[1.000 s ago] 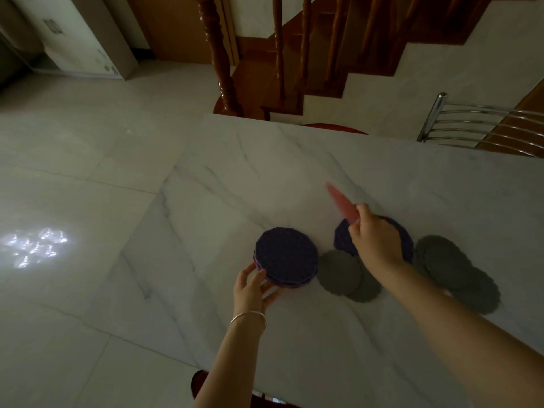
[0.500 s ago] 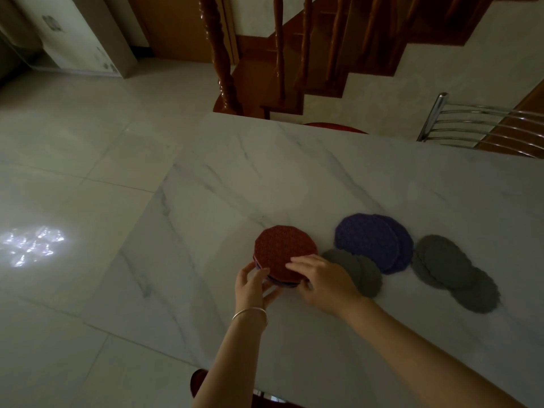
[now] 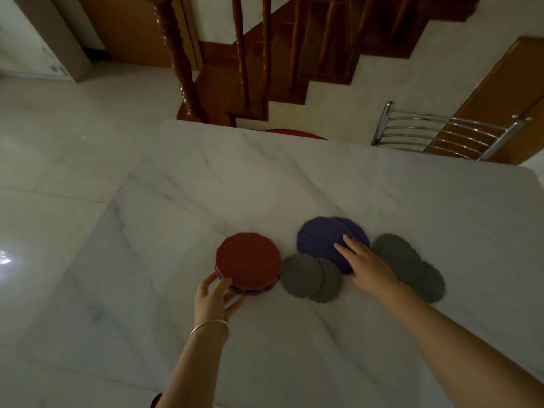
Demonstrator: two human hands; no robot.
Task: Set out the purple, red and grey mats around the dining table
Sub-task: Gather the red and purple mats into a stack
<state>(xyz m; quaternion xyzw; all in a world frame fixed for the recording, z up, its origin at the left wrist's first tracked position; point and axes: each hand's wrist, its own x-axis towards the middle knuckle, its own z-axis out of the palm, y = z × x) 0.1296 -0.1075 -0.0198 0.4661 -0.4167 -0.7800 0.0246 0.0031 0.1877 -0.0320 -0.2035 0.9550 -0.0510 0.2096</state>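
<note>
Since half a second ago, our right hand (image 3: pixel 368 265) has left the stack and moved right, and it now lies palm down on the purple mats (image 3: pixel 321 241), fingers (image 3: pixel 350 242) spread flat and gripping nothing. Our left hand (image 3: pixel 216 295), with a bangle (image 3: pixel 209 326) on the wrist, stays at the near edge of the stack of mats (image 3: pixel 248 265), topped by a red mat, with purple edges showing beneath; its fingers are loosely curled against the stack's side, touching it rather than closing around it. Both forearms reach forward from the near edge of the marble dining table (image 3: pixel 265 187). Two overlapping grey mats (image 3: pixel 309 278) lie just right of the stack, and another overlapping grey pair (image 3: pixel 412 266) lies right of our right hand. All the mats cluster in the middle of the table; the far half, the left edge and the right side are bare marble. A metal chair (image 3: pixel 435 134) stands past the far right edge.
</note>
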